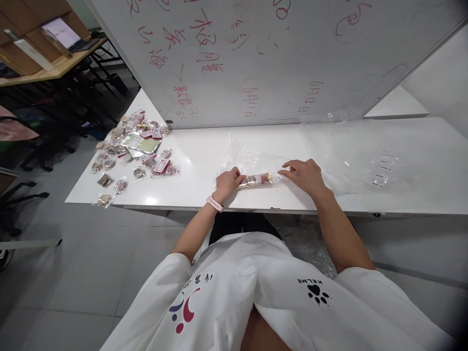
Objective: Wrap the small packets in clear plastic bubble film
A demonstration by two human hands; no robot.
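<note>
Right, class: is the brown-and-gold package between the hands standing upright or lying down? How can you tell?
Lying down: the package stretches lengthwise along the white table, from the left hand towards the right hand.

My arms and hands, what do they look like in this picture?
Your sleeves are white and short. Your left hand is ungloved, with a pale pink, dark-dotted wristband. Your right hand is ungloved too, with no band visible.

Your package (260, 179) is reddish-brown with a gold end (270, 178). Your wristband (215, 204) is pale pink; your white shirt (252, 263) bears a black paw print (313, 289). The whiteboard (270, 63) shows red handwriting (204, 36).
</note>
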